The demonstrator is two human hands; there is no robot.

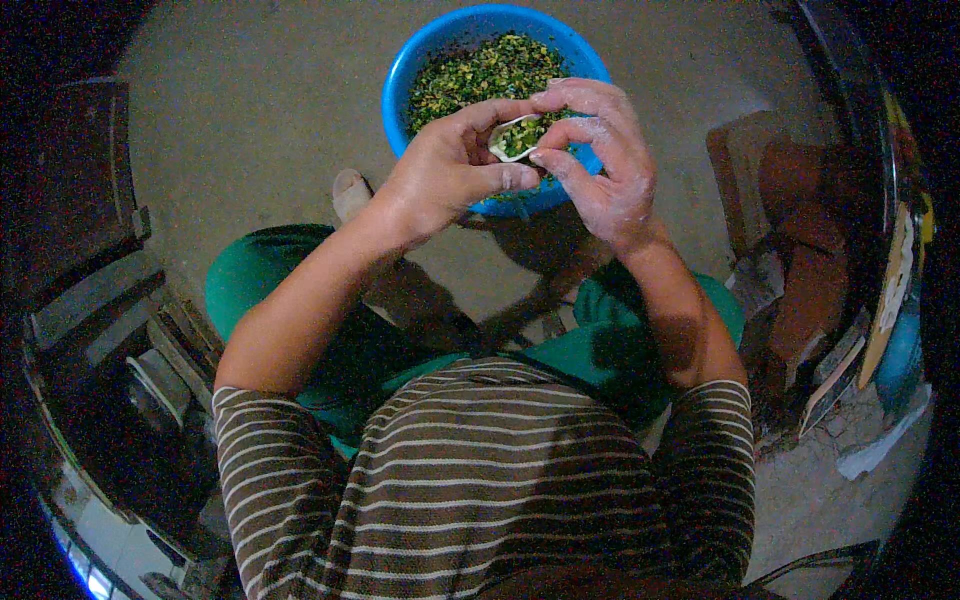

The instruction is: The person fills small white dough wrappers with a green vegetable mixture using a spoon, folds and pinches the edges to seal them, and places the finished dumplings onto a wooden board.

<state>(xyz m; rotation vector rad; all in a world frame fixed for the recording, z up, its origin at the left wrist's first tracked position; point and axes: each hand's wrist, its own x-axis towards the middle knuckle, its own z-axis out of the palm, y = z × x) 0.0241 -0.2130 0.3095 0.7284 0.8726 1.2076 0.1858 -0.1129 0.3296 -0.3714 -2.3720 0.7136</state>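
A small dough wrapper [498, 144] with chopped green and yellow filling [517, 139] in it is cupped in my left hand [442, 169], above a blue plastic basin. With floury fingers, my right hand [611, 161] pinches the wrapper's right edge between thumb and index finger. The wrapper's top faces me and is not closed over the filling. Below both hands, the blue basin [397, 97] holds a large amount of the same chopped green and yellow filling [480, 79]. My hands hide the basin's near right part.
The basin is in front of me, low over a concrete floor [262, 112]. Wooden furniture [90, 165] and a metal-looking container [161, 386] are at the left. Dark reddish-brown objects [806, 262], boards [892, 292] and a blue item [900, 360] lie at the right.
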